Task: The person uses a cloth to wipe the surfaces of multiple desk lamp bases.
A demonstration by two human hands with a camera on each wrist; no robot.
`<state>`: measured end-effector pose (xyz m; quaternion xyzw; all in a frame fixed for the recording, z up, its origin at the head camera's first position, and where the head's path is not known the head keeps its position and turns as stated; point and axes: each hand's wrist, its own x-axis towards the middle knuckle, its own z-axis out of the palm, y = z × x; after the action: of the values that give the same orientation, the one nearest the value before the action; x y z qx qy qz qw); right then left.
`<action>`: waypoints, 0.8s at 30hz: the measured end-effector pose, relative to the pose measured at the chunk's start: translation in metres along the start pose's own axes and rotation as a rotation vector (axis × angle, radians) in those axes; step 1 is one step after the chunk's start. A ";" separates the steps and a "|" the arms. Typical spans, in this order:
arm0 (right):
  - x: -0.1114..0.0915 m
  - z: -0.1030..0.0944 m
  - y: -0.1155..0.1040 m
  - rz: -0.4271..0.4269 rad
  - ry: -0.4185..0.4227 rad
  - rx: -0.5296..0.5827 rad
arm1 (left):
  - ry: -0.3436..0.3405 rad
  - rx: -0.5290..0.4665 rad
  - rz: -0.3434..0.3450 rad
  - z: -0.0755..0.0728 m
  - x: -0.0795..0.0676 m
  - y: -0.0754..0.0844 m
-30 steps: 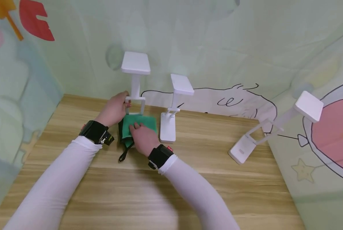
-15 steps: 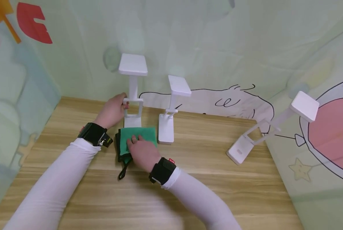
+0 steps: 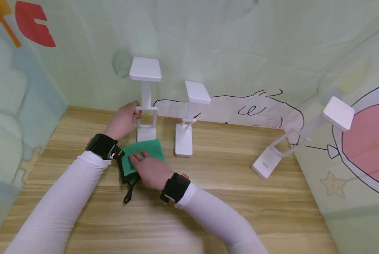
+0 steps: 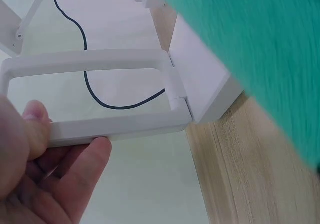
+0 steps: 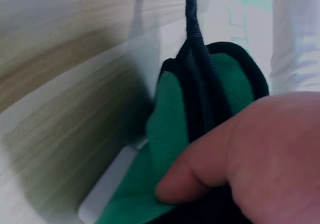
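In the head view my left hand (image 3: 122,121) grips the upright frame of a white desk lamp (image 3: 146,68), the leftmost one. Thumb and fingers pinch one bar of that frame (image 4: 120,127) in the left wrist view. My right hand (image 3: 152,173) holds a folded green cloth (image 3: 154,148) with black edging and a black hanging loop. Its fingers lie over the cloth, which covers the front of the lamp's base. From the right wrist, the thumb (image 5: 200,169) presses into the folds, and a white corner of the base (image 5: 110,184) shows beside the cloth.
A second white lamp (image 3: 183,141) stands close to the right of the gripped one. Farther off, near the right edge of the wooden table (image 3: 240,204), is a third lamp (image 3: 265,164). A printed curtain (image 3: 246,46) hangs behind.
The right hand has drawn the cloth toward the person and then left, turning it slightly, so the rear of the lamp base now shows. The left hand keeps its hold on the frame.
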<state>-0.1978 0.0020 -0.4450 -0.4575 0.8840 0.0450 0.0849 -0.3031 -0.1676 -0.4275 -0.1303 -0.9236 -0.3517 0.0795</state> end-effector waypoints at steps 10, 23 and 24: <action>0.041 0.008 0.042 0.047 0.062 0.153 | 0.011 -0.023 0.023 0.001 -0.001 0.001; 0.032 0.004 0.050 0.173 0.051 0.092 | 0.017 -0.038 0.004 0.000 0.000 0.002; 0.029 0.005 0.048 0.165 0.057 0.076 | 0.017 -0.039 0.001 0.000 -0.001 0.002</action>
<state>-0.2530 0.0078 -0.4557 -0.3807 0.9218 0.0054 0.0728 -0.3019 -0.1666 -0.4265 -0.1291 -0.9159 -0.3705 0.0851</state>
